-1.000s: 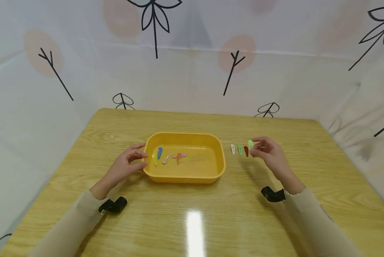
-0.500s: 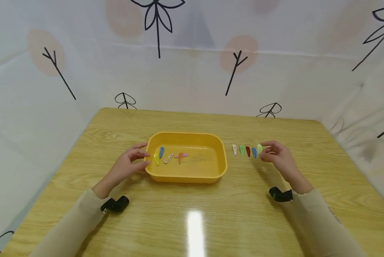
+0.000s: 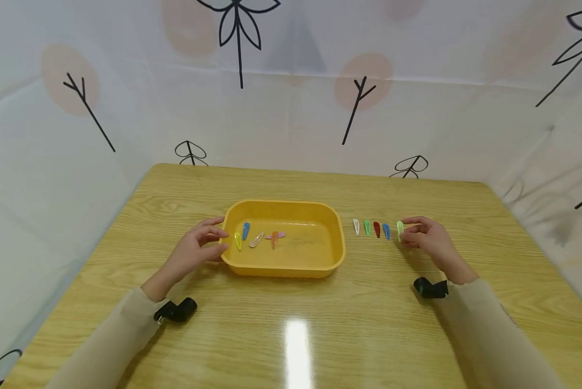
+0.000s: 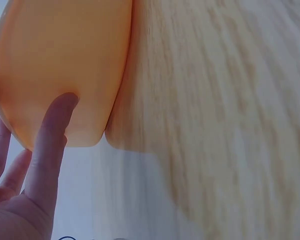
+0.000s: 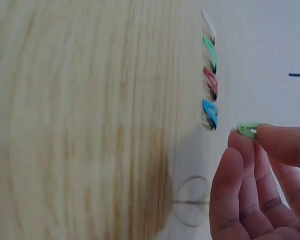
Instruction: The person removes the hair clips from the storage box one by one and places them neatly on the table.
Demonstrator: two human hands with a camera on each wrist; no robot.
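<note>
My right hand (image 3: pixel 432 240) pinches a light green snap hair clip (image 3: pixel 400 231) between thumb and fingers; in the right wrist view one end of the hair clip (image 5: pixel 248 130) shows past the fingertips. Left of it on the table lie a white clip (image 3: pixel 356 227), a green clip (image 3: pixel 367 227), a red clip (image 3: pixel 377 229) and a blue clip (image 3: pixel 386 232) in a row. My left hand (image 3: pixel 193 248) rests with relaxed fingers against the left end of a yellow tray (image 3: pixel 283 272). In the left wrist view its thumb (image 4: pixel 52 130) touches the tray's outer wall.
Inside the tray lie a yellow clip (image 3: pixel 238 241), a blue clip (image 3: pixel 246 231), a pale clip (image 3: pixel 256 240) and an orange clip (image 3: pixel 274 240) crossing a pink one (image 3: pixel 282 235). A patterned cloth (image 3: pixel 291 119) hangs behind the wooden table (image 3: pixel 252 335).
My right hand has moved right with the light green clip, past the blue clip, which its fingers hid before. My left hand stays at the tray's left end.
</note>
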